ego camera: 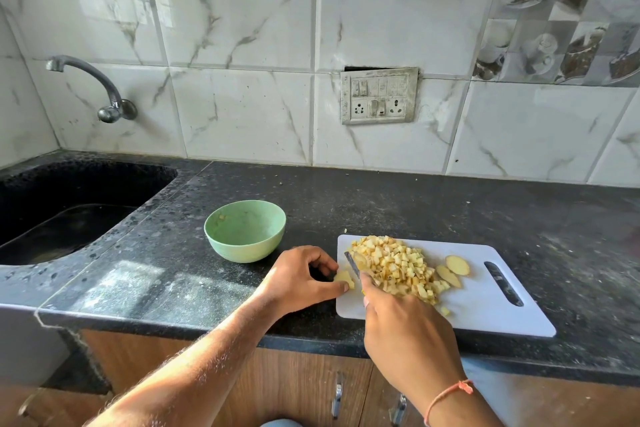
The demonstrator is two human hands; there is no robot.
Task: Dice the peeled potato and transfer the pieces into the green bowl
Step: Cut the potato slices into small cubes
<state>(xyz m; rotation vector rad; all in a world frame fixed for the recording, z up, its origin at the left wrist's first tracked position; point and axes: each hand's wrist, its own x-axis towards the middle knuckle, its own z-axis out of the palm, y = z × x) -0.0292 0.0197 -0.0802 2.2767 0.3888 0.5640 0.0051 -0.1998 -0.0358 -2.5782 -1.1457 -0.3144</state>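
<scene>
- The black speckled countertop (398, 204) carries everything, with a sink (69, 204) sunk into its left end.
- A white cutting board (485, 302) lies flat near the counter's front edge.
- A green bowl (245, 230) stands on the counter just left of the board, apart from it, between board and sink.

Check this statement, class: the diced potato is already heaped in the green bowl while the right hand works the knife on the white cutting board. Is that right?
Not quite. The head view shows the diced potato heaped on the white cutting board, not in the green bowl, which holds only scraps. The right hand does work the knife there.
</scene>
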